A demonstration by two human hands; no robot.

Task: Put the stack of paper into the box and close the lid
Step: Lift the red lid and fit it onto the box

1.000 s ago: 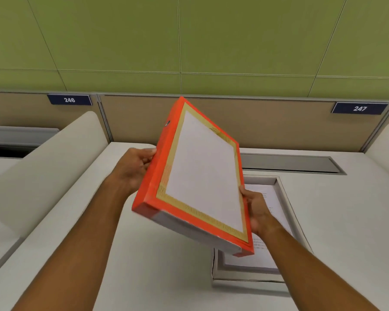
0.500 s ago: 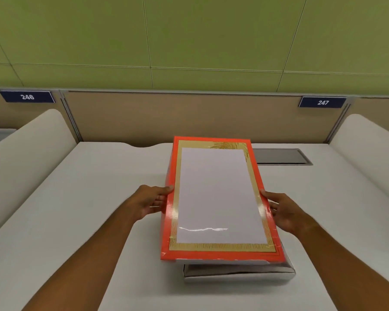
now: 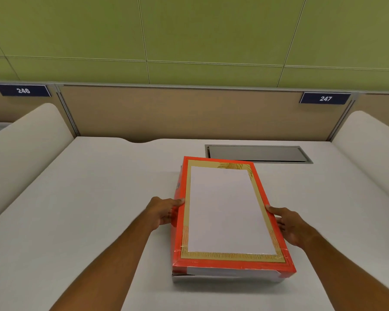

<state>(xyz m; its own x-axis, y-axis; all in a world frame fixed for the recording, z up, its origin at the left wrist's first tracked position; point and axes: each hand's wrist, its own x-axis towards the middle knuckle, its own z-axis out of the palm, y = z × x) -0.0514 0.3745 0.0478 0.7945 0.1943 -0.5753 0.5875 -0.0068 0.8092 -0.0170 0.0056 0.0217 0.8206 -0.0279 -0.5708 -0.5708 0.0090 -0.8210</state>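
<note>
An orange lid [image 3: 225, 212] with a gold frame and a white centre panel lies flat over the box. Only a thin silver strip of the box [image 3: 222, 278] shows under the lid's near edge. The stack of paper is hidden beneath the lid. My left hand [image 3: 164, 211] grips the lid's left edge, fingers curled around its side. My right hand [image 3: 286, 225] presses against the lid's right edge with fingers partly spread.
The box sits on a white desk [image 3: 88, 209]. A grey recessed cable hatch [image 3: 256, 153] lies just behind it. Rounded white dividers stand at the left [image 3: 25, 144] and right [image 3: 368, 144]. A tan partition with number plates 246 and 247 closes the back.
The lid was held up tilted above the open box with the paper visible. It has come down flat onto the box, both hands still at its sides.
</note>
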